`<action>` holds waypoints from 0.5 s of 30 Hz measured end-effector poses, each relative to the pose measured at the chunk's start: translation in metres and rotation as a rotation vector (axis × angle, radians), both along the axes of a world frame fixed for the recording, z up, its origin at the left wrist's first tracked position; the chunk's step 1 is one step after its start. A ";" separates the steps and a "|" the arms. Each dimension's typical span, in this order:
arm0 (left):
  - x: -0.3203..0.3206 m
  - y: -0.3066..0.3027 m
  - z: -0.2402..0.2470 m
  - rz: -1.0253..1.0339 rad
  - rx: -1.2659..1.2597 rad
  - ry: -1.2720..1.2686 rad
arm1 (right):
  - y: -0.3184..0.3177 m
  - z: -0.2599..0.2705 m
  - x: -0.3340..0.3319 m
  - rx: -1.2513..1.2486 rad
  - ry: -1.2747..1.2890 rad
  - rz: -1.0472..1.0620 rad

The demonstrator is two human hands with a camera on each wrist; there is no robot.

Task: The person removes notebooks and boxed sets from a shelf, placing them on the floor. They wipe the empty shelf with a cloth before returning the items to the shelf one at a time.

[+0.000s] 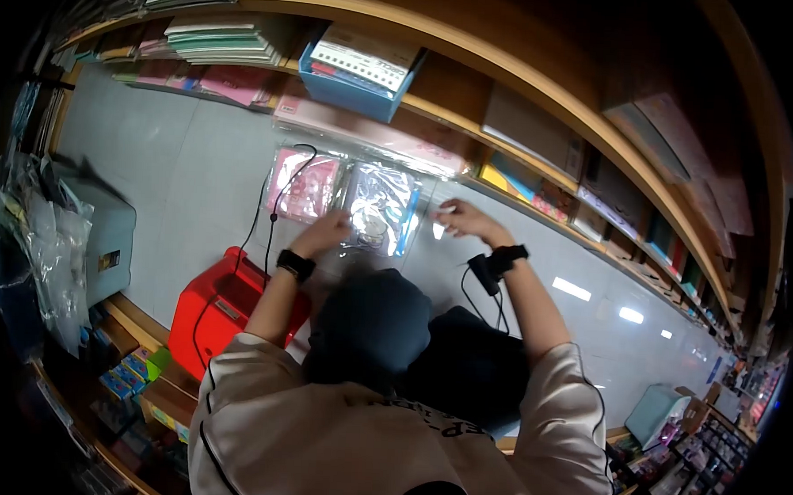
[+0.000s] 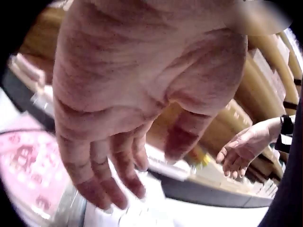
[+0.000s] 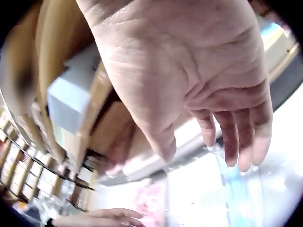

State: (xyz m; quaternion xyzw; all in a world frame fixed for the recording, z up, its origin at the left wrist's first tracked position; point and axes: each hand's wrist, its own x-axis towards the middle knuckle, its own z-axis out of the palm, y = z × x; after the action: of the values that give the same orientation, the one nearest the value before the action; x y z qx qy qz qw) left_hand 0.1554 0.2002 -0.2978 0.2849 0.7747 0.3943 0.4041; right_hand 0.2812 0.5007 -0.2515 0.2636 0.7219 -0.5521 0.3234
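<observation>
Grey, glossy floor (image 1: pixel 152 175) tiles run along the foot of curved wooden shelves (image 1: pixel 510 75), which are stacked with flat books and pads. A blue plastic bin (image 1: pixel 355 91) full of white cards sits on the lowest board.

Two flat, shiny packets lie side by side on the floor, just in front of the shelves. The pink packet (image 1: pixel 304 186) is square, printed with a small repeated pattern and sealed in clear film. The clear packet (image 1: pixel 382 207) to its right is crinkled and reflective, with a blue strip down one edge. A thin black cable (image 1: pixel 270 211) trails across the pink packet and down towards a boxy red case (image 1: pixel 212 315) of smooth plastic.

The left grip (image 1: pixel 324 233) is spread, palm down, with its fingers straight and slack, closed round nothing. It hangs at the near edge where the two packets meet. In the left wrist view its fingertips (image 2: pixel 102 196) come down to the glossy film, though I cannot tell whether they touch it.

The right grip (image 1: pixel 462 219) is also loose and flat, with its fingers extended and holding nothing. It sits just beside the right edge of the clear packet. In the right wrist view its fingertips (image 3: pixel 244 158) hover over the blue strip, and contact is not clear there either.

A black band (image 1: pixel 296 264) circles the left wrist.
</observation>
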 end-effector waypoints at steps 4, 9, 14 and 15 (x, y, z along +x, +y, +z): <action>0.027 -0.023 -0.087 0.107 -0.196 0.115 | -0.047 -0.091 0.016 -0.044 -0.166 0.002; 0.033 -0.013 -0.066 0.327 -0.318 0.245 | -0.100 -0.105 0.015 -0.201 -0.119 -0.330; 0.047 -0.015 -0.080 0.372 -0.295 0.306 | -0.116 -0.141 0.019 -0.146 -0.015 -0.559; 0.049 -0.015 -0.079 0.371 -0.305 0.299 | -0.115 -0.152 0.024 -0.133 -0.001 -0.584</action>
State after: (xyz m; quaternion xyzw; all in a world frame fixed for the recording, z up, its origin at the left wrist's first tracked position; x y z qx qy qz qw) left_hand 0.2039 0.1855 -0.3766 0.1294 0.9149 0.2941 0.2444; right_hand 0.3049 0.3858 -0.4037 0.4387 0.5774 -0.6678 0.1680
